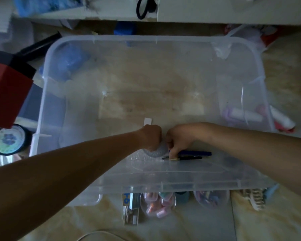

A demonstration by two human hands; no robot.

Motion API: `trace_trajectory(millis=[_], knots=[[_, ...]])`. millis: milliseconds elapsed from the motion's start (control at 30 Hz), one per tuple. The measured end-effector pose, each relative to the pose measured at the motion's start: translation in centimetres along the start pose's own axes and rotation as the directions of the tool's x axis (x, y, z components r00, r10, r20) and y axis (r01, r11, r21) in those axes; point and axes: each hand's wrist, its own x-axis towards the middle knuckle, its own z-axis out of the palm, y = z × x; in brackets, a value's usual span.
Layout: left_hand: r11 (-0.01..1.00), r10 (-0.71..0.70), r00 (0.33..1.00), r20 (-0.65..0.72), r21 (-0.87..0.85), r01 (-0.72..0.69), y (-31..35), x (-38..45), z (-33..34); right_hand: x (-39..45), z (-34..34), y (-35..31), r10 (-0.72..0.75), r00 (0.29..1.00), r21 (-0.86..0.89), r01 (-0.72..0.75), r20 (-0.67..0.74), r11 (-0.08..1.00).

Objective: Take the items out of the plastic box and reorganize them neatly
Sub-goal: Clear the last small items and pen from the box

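A large clear plastic box (pixel 261 70) stands on the tiled floor, nearly empty. Both my hands reach down into its near side. My left hand (pixel 150 137) grips a round grey dimpled object (pixel 155 152) on the box floor. Right beside it, my right hand (pixel 178 140) has its fingers curled down onto a dark blue pen (pixel 196 153). A thinner black pen (pixel 186 158) lies just in front of the blue one. A small white strip (pixel 147 121) lies on the box floor behind my left hand.
Outside the box: a red and black carton (pixel 5 94) and a round tin (pixel 8 139) at left, white tubes (pixel 281 119) at right, round clear tubs of small items (pixel 157 205), a flat packet (pixel 130 211) and a hair claw (pixel 255 199) in front. Shelving runs along the back.
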Motion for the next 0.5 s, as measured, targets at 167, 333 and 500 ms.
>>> trace_trajectory(millis=[167, 333, 500], knots=[[1.000, -0.011, 1.000, 0.002, 0.021, 0.011, 0.5, 0.2, -0.1, 0.2, 0.1, 0.8, -0.079, 0.996, 0.006, 0.079, 0.048, 0.997], [0.998, -0.028, 1.000, 0.009, -0.052, 0.028, 0.3, 0.1, 0.0, 0.2, -0.1, 0.0, -0.053, 0.987, -0.106, 0.069, 0.151, 0.992], [0.986, -0.051, 0.999, 0.011, -0.160, 0.052, 0.2, -0.6, -0.2, -0.1, 0.8, -0.8, -0.035, 0.974, -0.125, 0.064, 0.225, 0.990]])
